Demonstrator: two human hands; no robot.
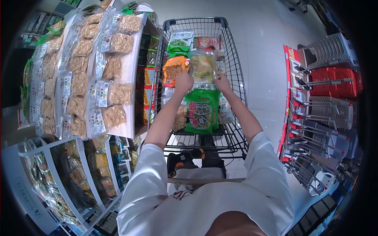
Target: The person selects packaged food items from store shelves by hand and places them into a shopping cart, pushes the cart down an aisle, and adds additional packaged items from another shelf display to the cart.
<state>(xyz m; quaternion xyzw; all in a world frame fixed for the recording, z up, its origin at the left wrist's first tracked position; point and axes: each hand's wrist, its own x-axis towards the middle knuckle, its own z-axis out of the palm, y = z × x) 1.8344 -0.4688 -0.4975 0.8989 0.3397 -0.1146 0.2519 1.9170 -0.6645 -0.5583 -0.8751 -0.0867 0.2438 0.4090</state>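
Both hands are over the packets inside a black wire shopping cart (232,47). My left hand (184,82) is closed on the lower right part of an orange packet (171,70) with brown food on its front. My right hand (221,82) has its fingers bent at the lower right edge of a clear packet of greenish-yellow food (203,65); the fingertips are partly hidden. Nearer my body lies a green packet with a clear window (202,110). Beyond the hands are a white-and-green packet (180,40) and a red-and-clear packet (208,42).
On the left, a slanted shelf (130,72) carries rows of bagged tan dried food. Below it stands a white-framed rack (80,157) with more packets. Grey and red shopping baskets with handles (332,84) line the right side. Pale tiled floor (265,74) runs beside the cart.
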